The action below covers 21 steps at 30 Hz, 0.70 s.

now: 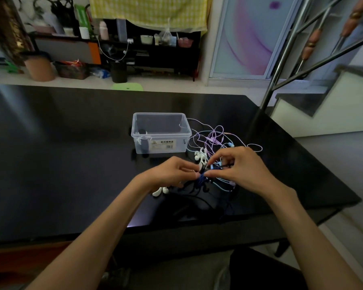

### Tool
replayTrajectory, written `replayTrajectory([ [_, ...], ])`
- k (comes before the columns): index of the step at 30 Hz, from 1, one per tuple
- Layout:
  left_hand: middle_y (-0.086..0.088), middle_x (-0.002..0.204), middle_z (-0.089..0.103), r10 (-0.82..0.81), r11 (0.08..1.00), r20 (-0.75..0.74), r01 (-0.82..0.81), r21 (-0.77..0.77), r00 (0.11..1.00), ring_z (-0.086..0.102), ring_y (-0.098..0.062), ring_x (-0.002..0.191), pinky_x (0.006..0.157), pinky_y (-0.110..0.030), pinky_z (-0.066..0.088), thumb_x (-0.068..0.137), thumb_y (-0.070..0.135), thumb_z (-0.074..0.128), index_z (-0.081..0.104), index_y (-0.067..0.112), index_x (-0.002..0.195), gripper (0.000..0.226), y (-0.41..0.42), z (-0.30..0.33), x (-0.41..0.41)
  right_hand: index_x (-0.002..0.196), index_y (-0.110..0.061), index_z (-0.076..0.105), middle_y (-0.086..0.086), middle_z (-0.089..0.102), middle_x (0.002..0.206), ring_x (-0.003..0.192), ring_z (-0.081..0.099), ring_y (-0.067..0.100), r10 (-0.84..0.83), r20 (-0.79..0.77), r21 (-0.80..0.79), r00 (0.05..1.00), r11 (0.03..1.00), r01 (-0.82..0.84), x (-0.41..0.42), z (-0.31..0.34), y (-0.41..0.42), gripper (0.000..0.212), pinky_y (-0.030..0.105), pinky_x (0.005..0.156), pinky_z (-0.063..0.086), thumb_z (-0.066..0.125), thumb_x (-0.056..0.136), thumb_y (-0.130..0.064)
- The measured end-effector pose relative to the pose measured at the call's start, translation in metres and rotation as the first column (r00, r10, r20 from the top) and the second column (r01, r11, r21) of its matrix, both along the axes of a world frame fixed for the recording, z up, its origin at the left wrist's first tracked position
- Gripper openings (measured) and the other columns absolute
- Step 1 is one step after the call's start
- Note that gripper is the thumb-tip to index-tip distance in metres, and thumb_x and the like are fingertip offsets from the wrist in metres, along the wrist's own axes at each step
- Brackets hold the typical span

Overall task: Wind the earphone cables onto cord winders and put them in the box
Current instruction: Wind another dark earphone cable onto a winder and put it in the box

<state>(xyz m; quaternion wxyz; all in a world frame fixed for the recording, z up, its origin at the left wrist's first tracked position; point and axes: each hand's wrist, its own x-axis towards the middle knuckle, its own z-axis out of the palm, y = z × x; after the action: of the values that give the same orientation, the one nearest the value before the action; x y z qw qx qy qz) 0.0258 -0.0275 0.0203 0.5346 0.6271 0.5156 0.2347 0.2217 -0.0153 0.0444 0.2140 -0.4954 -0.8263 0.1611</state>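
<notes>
Winding step in hand. Left hand (172, 172) pinches a small dark winder (202, 168) wrapped in dark blue cable (200, 180); right hand (242, 167) pinches the same cable just beside it, fingers curled. Both hover over the black table (71, 164), toward its right edge.

Clear box (161, 132) stands mid-table, lid off, 1 dark wound bundle (144, 141) visible inside at its left end.

Lilac cables (214, 137) and pale blue cables (224, 183) lie tangled right of the box; white winders (200, 155) among them.

Judged next: finish the wraps, tuck the loose end, carry to box. Snagging neighbouring cables seems likely.
</notes>
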Motion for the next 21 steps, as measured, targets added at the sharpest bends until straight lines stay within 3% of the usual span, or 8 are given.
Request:
replayTrajectory([
  [4, 0.008, 0.104, 0.064, -0.094, 0.996, -0.009, 0.094, 0.008, 0.996, 0.055, -0.001, 0.087, 0.08, -0.023, 0.045, 0.095, 0.018, 0.054, 0.06, 0.025, 0.122, 0.029, -0.002, 0.002, -0.001, 0.08, -0.04, 0.068, -0.009, 0.062, 0.061, 0.053, 0.053, 0.001, 0.029, -0.023, -0.164, 0.999, 0.986, -0.032, 0.005, 0.0, 0.001, 0.041, 0.035, 0.062, 0.051, 0.063, 0.052, -0.07],
  [7, 0.005, 0.101, 0.065, -0.149, 0.989, 0.028, 0.149, -0.01, 0.988, 0.054, -0.001, 0.082, 0.076, -0.018, 0.043, 0.095, 0.018, 0.055, 0.06, 0.018, 0.127, 0.032, -0.005, 0.004, -0.004, 0.074, -0.025, 0.071, 0.002, 0.064, 0.065, 0.055, 0.053, 0.002, 0.085, -0.121, -0.328, 0.989, 0.937, -0.121, 0.008, 0.004, 0.002, 0.033, 0.023, 0.059, 0.046, 0.069, 0.06, -0.056],
  [9, -0.004, 0.102, 0.068, -0.206, 0.978, 0.057, 0.208, -0.027, 0.977, 0.055, -0.007, 0.085, 0.078, -0.02, 0.043, 0.095, 0.018, 0.055, 0.057, 0.015, 0.13, 0.035, -0.006, 0.003, -0.006, 0.069, -0.024, 0.072, 0.002, 0.063, 0.065, 0.055, 0.052, 0.002, 0.121, -0.202, -0.418, 0.972, 0.887, -0.198, 0.01, 0.006, 0.002, 0.025, 0.015, 0.054, 0.04, 0.069, 0.065, -0.049],
  [13, 0.002, 0.097, 0.07, -0.261, 0.951, 0.198, 0.287, -0.113, 0.945, 0.065, -0.005, 0.085, 0.079, -0.019, 0.051, 0.095, 0.012, 0.053, 0.055, 0.013, 0.132, 0.037, -0.007, 0.006, -0.007, 0.071, -0.024, 0.074, 0.017, 0.056, 0.069, 0.065, 0.046, 0.023, 0.142, -0.292, -0.517, 0.946, 0.808, -0.281, 0.013, 0.001, 0.002, 0.03, 0.03, 0.062, 0.037, 0.063, 0.077, -0.051],
  [16, -0.001, 0.104, 0.069, -0.278, 0.939, 0.296, 0.323, -0.115, 0.914, 0.065, -0.01, 0.091, 0.084, -0.023, 0.052, 0.095, 0.01, 0.052, 0.056, 0.013, 0.13, 0.036, -0.008, 0.008, -0.008, 0.076, -0.007, 0.07, 0.013, 0.044, 0.062, 0.059, 0.037, 0.024, 0.091, -0.428, -0.61, 0.899, 0.705, -0.362, 0.017, -0.002, 0.002, 0.045, 0.022, 0.06, 0.041, 0.056, 0.086, -0.048],
  [19, -0.008, 0.116, 0.067, -0.231, 0.958, 0.378, 0.277, -0.071, 0.897, 0.065, -0.014, 0.099, 0.084, -0.023, 0.052, 0.095, 0.008, 0.049, 0.055, 0.01, 0.13, 0.035, -0.006, 0.009, -0.008, 0.064, -0.017, 0.064, -0.003, 0.035, 0.048, 0.042, 0.032, 0.006, -0.071, -0.537, -0.675, 0.841, 0.634, -0.377, 0.015, -0.002, -0.001, 0.033, 0.017, 0.049, 0.041, 0.048, 0.084, -0.036],
  [21, -0.005, 0.108, 0.07, -0.141, 0.977, 0.458, 0.197, -0.078, 0.878, 0.067, -0.011, 0.097, 0.079, -0.019, 0.052, 0.095, 0.008, 0.048, 0.057, 0.008, 0.126, 0.032, -0.005, 0.01, -0.006, 0.067, -0.014, 0.055, -0.004, 0.036, 0.048, 0.039, 0.028, 0.004, -0.149, -0.575, -0.686, 0.804, 0.624, -0.375, 0.008, -0.004, -0.002, 0.031, 0.017, 0.045, 0.038, 0.047, 0.083, -0.038],
])
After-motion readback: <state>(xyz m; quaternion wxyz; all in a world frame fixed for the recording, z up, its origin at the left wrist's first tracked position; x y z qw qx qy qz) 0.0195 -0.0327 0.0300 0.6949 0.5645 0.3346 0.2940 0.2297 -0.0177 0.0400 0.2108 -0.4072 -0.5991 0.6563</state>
